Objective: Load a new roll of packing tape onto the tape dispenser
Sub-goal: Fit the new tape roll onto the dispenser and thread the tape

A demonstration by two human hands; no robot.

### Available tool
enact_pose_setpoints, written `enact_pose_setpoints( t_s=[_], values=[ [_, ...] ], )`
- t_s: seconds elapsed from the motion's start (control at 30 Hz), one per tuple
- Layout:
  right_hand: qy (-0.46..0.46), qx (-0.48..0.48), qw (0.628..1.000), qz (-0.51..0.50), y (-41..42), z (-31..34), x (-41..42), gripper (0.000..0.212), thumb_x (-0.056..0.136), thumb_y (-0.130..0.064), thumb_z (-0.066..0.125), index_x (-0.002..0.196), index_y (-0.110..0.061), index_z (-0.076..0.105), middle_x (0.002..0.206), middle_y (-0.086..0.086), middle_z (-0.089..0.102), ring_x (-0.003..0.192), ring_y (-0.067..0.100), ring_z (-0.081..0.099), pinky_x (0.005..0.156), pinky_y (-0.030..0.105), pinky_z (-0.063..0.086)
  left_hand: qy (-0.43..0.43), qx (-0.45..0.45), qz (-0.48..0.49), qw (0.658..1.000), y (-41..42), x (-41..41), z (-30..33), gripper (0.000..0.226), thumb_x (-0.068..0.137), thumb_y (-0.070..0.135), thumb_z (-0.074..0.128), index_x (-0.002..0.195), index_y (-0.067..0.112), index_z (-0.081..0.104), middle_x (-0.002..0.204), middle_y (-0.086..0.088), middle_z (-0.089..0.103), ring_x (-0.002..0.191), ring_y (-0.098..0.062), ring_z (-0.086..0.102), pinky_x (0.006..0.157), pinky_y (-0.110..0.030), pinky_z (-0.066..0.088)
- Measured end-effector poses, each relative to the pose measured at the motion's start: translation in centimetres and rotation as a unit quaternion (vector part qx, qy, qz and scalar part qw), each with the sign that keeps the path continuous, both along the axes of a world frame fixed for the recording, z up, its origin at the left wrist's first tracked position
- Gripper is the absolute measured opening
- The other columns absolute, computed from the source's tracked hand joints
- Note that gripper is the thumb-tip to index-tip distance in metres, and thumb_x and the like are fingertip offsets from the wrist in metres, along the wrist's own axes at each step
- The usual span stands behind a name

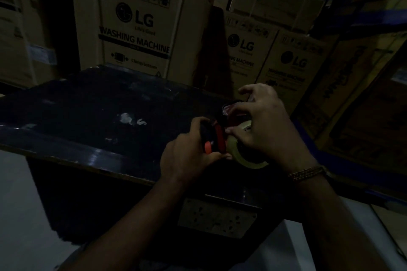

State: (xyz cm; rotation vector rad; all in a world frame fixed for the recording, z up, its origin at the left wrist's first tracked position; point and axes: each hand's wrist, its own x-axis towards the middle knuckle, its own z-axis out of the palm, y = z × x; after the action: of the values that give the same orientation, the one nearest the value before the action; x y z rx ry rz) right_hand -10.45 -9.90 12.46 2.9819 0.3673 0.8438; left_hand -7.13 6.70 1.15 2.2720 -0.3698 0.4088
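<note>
The scene is very dark. A red and black tape dispenser (217, 136) is held over the near right corner of a dark tabletop (92, 112). My left hand (187, 156) grips its handle from the left. A pale, clear roll of packing tape (244, 156) sits against the dispenser's right side. My right hand (262, 125) lies over the roll, fingers curled on its top and on the dispenser's front end. Whether the roll is seated on the hub is hidden by that hand.
Stacked cardboard washing machine boxes (136, 28) stand right behind the table, with more boxes (284, 61) to the right. A blue rack frame (343, 160) runs along the right. A pale floor (17, 204) lies below left.
</note>
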Motion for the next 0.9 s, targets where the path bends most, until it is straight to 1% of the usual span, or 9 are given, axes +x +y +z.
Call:
enact_pose_setpoints(
  t_s=[0.07,0.2,0.33,0.47,0.53,0.67,0.8,0.83,0.9],
  values=[
    [0.035,-0.069,0.997,-0.026,1.0,0.3,0.1,0.041,0.078,-0.045,0.087,0.115,-0.028,0.079,0.158,0.007,0.044,0.153,0.028,0.03,0.116,0.054,0.039,-0.001,0.0,-0.006,1.0,0.0,0.1,-0.1,0.103,0.066,0.077,0.082,0.148,0.038,0.032,0.102,0.002,0.076,0.087,-0.021,0.075,0.07,-0.037,0.061],
    [0.068,-0.145,0.985,-0.067,2.4,0.5,-0.1,0.037,0.09,-0.044,0.073,0.122,-0.026,0.076,0.167,0.006,0.033,0.156,0.026,0.023,0.12,0.048,0.034,-0.011,0.011,-0.019,1.0,0.0,0.3,-0.2,0.1,0.068,0.078,0.081,0.145,0.037,0.03,0.107,0.002,0.077,0.091,-0.022,0.076,0.074,-0.04,0.062],
    [0.07,-0.207,0.973,-0.08,3.3,0.3,-0.1,0.035,0.095,-0.043,0.064,0.125,-0.026,0.073,0.162,0.006,0.04,0.146,0.025,0.037,0.112,0.044,0.042,-0.011,0.024,-0.024,0.999,-0.1,0.1,-0.1,0.099,0.07,0.075,0.081,0.147,0.035,0.032,0.106,0.002,0.076,0.092,-0.022,0.075,0.07,-0.034,0.057],
    [0.023,-0.261,0.963,-0.058,3.0,-0.5,0.7,0.029,0.099,-0.034,0.06,0.121,-0.022,0.074,0.151,0.008,0.051,0.133,0.026,0.05,0.099,0.042,0.05,-0.016,0.019,-0.027,0.999,-0.1,0.4,-0.4,0.1,0.069,0.078,0.08,0.145,0.038,0.029,0.107,0.003,0.076,0.093,-0.019,0.075,0.075,-0.039,0.062],
    [0.018,-0.265,0.963,-0.042,2.5,-0.8,1.1,0.025,0.096,-0.026,0.063,0.114,-0.017,0.077,0.15,0.013,0.055,0.132,0.03,0.053,0.095,0.044,0.053,-0.012,0.026,-0.026,0.999,-0.2,0.6,-0.4,0.099,0.07,0.077,0.08,0.145,0.038,0.028,0.109,0.003,0.076,0.093,-0.018,0.075,0.077,-0.041,0.064],
    [0.002,-0.238,0.971,0.012,1.4,-1.3,1.7,0.013,0.081,-0.013,0.082,0.089,-0.003,0.079,0.133,0.024,0.068,0.123,0.04,0.065,0.087,0.052,0.059,-0.017,0.05,-0.011,0.999,-0.4,0.6,-0.4,0.097,0.073,0.075,0.079,0.145,0.036,0.028,0.107,0.002,0.077,0.092,-0.017,0.076,0.073,-0.036,0.06],
    [-0.034,-0.172,0.983,0.047,1.5,-1.5,2.1,0.018,0.088,-0.018,0.073,0.097,-0.004,0.078,0.128,0.019,0.072,0.122,0.035,0.068,0.1,0.053,0.055,-0.042,0.097,-0.008,0.994,-0.6,0.2,-0.3,0.094,0.078,0.071,0.078,0.147,0.031,0.028,0.106,0.0,0.076,0.089,-0.021,0.076,0.065,-0.031,0.047],
    [-0.037,-0.145,0.987,0.05,1.7,-1.4,2.3,0.018,0.09,-0.019,0.072,0.101,-0.006,0.077,0.126,0.015,0.072,0.119,0.032,0.068,0.1,0.048,0.054,-0.047,0.108,-0.014,0.993,-0.6,0.1,-0.3,0.092,0.08,0.068,0.078,0.148,0.031,0.028,0.106,-0.001,0.076,0.088,-0.021,0.075,0.064,-0.031,0.046],
    [-0.028,-0.086,0.995,0.051,2.2,-0.9,2.8,0.019,0.093,-0.023,0.071,0.107,-0.01,0.075,0.121,0.009,0.071,0.107,0.025,0.069,0.089,0.035,0.052,-0.052,0.113,-0.028,0.992,-0.6,-0.1,-0.5,0.089,0.084,0.062,0.078,0.148,0.03,0.027,0.108,-0.001,0.077,0.088,-0.02,0.076,0.065,-0.032,0.051]
  ],
)
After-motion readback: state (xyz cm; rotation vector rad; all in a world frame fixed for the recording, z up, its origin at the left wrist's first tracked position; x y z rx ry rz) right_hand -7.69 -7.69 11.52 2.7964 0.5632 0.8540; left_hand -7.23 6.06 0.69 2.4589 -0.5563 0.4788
